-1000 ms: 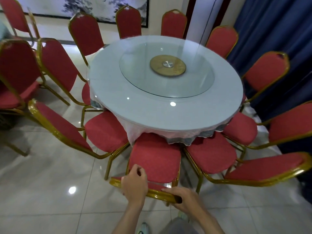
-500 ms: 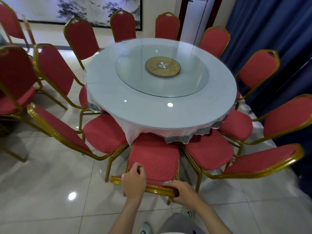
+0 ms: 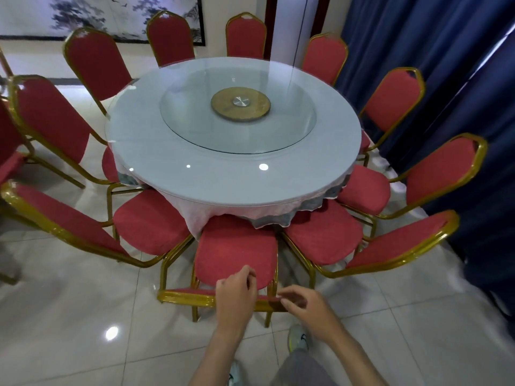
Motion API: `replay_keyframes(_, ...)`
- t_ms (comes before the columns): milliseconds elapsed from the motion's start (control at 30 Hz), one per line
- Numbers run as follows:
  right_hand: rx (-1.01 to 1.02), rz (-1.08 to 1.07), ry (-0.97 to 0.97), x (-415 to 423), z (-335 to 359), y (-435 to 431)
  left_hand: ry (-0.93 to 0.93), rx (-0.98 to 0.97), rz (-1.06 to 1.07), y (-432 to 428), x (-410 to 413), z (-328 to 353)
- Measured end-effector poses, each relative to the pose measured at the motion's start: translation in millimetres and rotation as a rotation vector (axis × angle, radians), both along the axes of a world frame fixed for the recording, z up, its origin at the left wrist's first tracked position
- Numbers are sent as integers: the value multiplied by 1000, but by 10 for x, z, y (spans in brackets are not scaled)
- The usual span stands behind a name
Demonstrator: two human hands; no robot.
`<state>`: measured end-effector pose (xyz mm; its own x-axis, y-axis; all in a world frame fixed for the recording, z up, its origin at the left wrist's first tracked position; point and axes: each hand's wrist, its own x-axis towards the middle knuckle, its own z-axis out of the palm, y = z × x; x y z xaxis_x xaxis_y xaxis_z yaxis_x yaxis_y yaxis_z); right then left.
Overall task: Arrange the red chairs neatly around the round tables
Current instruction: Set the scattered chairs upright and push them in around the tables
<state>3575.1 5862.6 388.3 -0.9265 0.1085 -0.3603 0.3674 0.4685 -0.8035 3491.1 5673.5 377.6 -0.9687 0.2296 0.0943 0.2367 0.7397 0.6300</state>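
Half a second ago both hands clasped the gold top rail of the nearest red chair [image 3: 237, 256]. Now the right hand [image 3: 305, 309] has loosened: its fingers, blurred, are loosely bent and slightly apart at the rail's right end, closed round nothing. The left hand [image 3: 236, 298] still lies across the rail, fingers curled forward over the seat; whether they clamp the rail cannot be told.

The chair stands at the near edge of the round table [image 3: 234, 176], between two neighbouring chairs. Its seat front is tucked under the hanging tablecloth [image 3: 195, 218] and faces the table's centre, away from the person. The backrest rail runs left to right across the view.
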Motion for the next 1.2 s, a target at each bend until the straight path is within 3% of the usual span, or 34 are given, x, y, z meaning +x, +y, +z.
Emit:
replay_keyframes(233,-86,-237,58,355,81,754,-118,148,-103,704,130,82)
replay_keyframes(433,-150,-417,102,730,85,1883,-192,149,-148,1708,258,35)
replay_keyframes(733,-297,-738,257,1258,113,3799,-205,253,-242,3439,480,243)
replay_keyframes(900,-350,-877,303,1429,221,4439,-176,340,-282,4204,449,356)
replay_keyframes(1200,-385,-920,217,1282,177,5313,-159,362,-343,5538,22,451)
